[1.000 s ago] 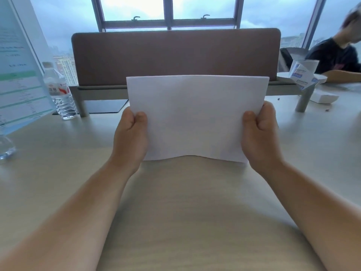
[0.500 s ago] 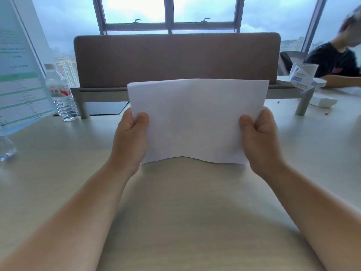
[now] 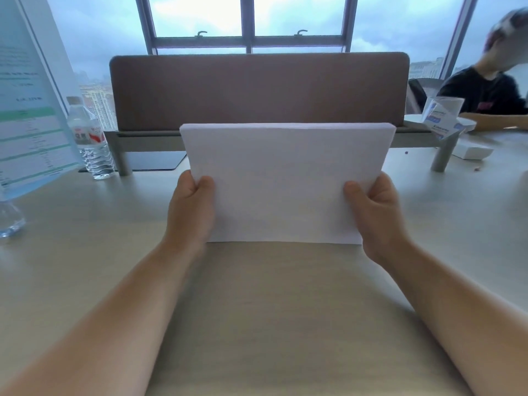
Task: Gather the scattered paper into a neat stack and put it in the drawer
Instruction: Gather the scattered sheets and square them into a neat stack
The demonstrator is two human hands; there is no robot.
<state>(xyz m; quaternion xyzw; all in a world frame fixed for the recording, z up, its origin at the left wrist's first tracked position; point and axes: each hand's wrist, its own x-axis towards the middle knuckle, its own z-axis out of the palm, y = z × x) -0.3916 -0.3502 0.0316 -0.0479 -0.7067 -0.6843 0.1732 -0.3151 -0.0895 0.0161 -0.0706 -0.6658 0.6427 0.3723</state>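
A stack of white paper (image 3: 281,184) stands on its long edge on the pale wooden desk (image 3: 271,310), tilted a little away from me. My left hand (image 3: 190,210) grips its left side, thumb on the near face. My right hand (image 3: 374,212) grips its right side the same way. The stack's bottom edge lies straight along the desk, and its top edge shows several sheets lined up. No drawer is in view.
A brown divider panel (image 3: 257,90) stands behind the paper. At the left are a water bottle (image 3: 91,138), a printed sign (image 3: 25,110) and a second bottle (image 3: 8,218). A person in black (image 3: 485,90) sits at the right, near small white boxes (image 3: 440,115).
The stack has dropped so its bottom edge, wavy before, now lies flat on the desk. Both hands have slid down with it, keeping their hold.
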